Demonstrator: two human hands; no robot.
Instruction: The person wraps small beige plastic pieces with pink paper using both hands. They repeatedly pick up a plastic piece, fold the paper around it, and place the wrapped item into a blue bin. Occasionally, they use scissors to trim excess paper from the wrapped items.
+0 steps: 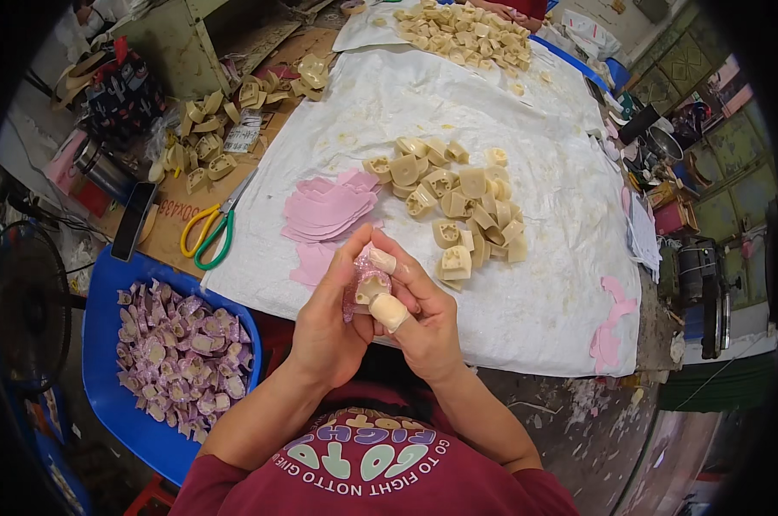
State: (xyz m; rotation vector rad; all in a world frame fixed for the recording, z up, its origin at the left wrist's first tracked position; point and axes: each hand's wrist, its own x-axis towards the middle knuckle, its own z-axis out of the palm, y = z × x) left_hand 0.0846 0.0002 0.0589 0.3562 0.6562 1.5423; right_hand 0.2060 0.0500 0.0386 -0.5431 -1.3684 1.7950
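The white-covered table (pixel 552 301) bears two heaps of beige pieces (pixel 472 181); pink sheets (pixel 327 210) lie by the nearer.

speckled pink wrap (pixel 349 301), beige block (pixel 372 287)

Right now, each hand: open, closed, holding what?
Left hand: closed, holding a beige piece with glittery pink covering.
Right hand: closed on the same piece.

I hold one small, chunky beige piece (pixel 373 290) between my left hand (pixel 324 322) and right hand (pixel 432 331), near the front edge of the white-covered surface (pixel 509 322). Its hollowed, moulded side faces up toward me. Glittery pink wrapping (pixel 351 297) covers its left side; my hands hide part of its outline.
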